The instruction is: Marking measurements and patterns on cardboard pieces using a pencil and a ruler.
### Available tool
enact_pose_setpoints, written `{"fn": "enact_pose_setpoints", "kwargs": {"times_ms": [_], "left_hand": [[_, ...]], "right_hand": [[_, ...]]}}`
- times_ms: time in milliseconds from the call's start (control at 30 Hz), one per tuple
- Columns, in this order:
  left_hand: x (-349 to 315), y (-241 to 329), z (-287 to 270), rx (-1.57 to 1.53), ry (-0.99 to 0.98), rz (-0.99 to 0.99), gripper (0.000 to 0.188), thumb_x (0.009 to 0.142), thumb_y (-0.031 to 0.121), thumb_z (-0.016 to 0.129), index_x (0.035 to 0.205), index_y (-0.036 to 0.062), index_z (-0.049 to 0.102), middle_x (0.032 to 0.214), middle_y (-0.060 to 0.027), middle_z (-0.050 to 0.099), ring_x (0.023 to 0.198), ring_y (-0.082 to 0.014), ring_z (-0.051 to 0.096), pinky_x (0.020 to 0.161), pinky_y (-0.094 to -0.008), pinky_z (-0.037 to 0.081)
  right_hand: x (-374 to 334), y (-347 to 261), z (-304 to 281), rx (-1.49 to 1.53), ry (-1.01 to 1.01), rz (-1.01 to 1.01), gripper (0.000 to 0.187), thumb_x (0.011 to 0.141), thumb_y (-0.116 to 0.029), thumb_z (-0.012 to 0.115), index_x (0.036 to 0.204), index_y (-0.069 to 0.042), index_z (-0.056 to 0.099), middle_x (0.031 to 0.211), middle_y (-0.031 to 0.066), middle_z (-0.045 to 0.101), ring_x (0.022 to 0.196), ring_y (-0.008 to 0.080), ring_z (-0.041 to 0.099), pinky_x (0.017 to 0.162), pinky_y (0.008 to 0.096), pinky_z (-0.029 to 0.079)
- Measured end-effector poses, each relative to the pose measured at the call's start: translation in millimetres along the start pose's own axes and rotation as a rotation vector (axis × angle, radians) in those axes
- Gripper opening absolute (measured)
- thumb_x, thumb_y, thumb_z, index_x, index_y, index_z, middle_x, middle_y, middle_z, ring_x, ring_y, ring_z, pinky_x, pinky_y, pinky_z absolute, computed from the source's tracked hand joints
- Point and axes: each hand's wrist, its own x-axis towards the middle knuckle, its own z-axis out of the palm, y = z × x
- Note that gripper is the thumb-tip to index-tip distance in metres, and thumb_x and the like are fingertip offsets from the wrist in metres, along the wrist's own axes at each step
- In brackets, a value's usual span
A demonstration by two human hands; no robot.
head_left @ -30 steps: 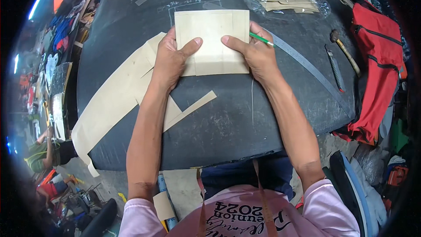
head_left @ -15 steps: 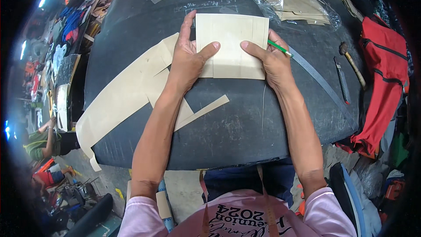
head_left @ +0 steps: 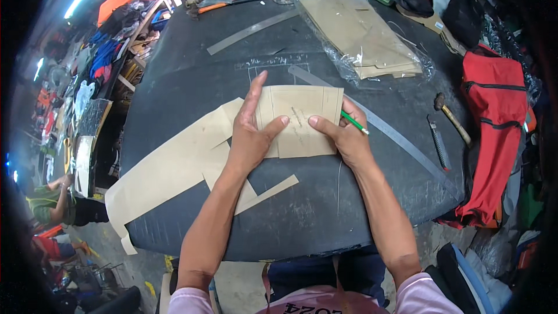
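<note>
Between my two hands is a tan card piece (head_left: pixel 303 146) with drawn lines and faint handwriting on its face. My left hand (head_left: pixel 251 139) grips its left side, the thumb on the front and the fingers behind. On the opposite side my right hand (head_left: pixel 350 138) pinches the card with the thumb on top. A green pencil (head_left: pixel 354 123) is also tucked in that right hand, pointing out to the right. Beyond the card, a long metal ruler (head_left: pixel 401 142) lies slantwise on the black worktable (head_left: pixel 290 221). Left of my left forearm lies a large cut card sheet (head_left: pixel 168 151).
A narrow card strip (head_left: pixel 270 193) lies near my left forearm. To the right are a cutter knife (head_left: pixel 438 144), a hammer (head_left: pixel 453 119) and a red bag (head_left: pixel 494 134). Plastic-wrapped card (head_left: pixel 372 40) and another metal strip (head_left: pixel 253 32) lie farther back. A person (head_left: pixel 49 203) is at far left.
My view has tipped up, so the table's far edge now shows. The card sits lower in view and is angled differently, its handwriting now visible. Both hands keep their hold.
</note>
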Motion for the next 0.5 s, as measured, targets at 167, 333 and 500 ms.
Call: {"fn": "enact_pose_setpoints", "kwargs": {"times_ms": [167, 333, 500], "left_hand": [[-0.8, 4.5, 2.1, 0.004, 0.02, 0.028, 0.091, 0.091, 0.0, 0.083, 0.171, 0.014, 0.043, 0.175, -0.0176, 0.044, 0.165, -0.0304, 0.036, 0.135, -0.0414, 0.029], [0.6, 6.1, 2.0, 0.044, 0.028, 0.047, 0.08, 0.091, 0.001, 0.083, 0.165, 0.0112, 0.053, 0.169, -0.0155, 0.053, 0.159, -0.0272, 0.045, 0.131, -0.0392, 0.034], [-0.3, 3.9, 0.1, -0.082, -0.019, -0.055, 0.061, 0.093, 0.003, 0.083, 0.152, 0.0087, 0.068, 0.151, -0.0095, 0.067, 0.142, -0.0208, 0.059, 0.124, -0.036, 0.042]], "right_hand": [[0.4, -3.3, -0.3, -0.033, 0.0, -0.029, 0.042, 0.093, -0.007, 0.088, 0.132, 0.0, 0.073, 0.12, 0.0072, 0.079, 0.108, 0.0149, 0.074, 0.097, 0.0329, 0.06], [2.7, -1.9, -2.5, -0.038, 0.0, -0.012, 0.044, 0.092, -0.01, 0.089, 0.132, -0.001, 0.073, 0.12, 0.0073, 0.079, 0.108, 0.0149, 0.074, 0.097, 0.0329, 0.06], [2.5, 1.1, -2.9, -0.022, -0.012, 0.0, 0.045, 0.091, -0.012, 0.091, 0.131, -0.001, 0.073, 0.12, 0.0069, 0.079, 0.107, 0.0143, 0.074, 0.096, 0.0328, 0.06]]}}
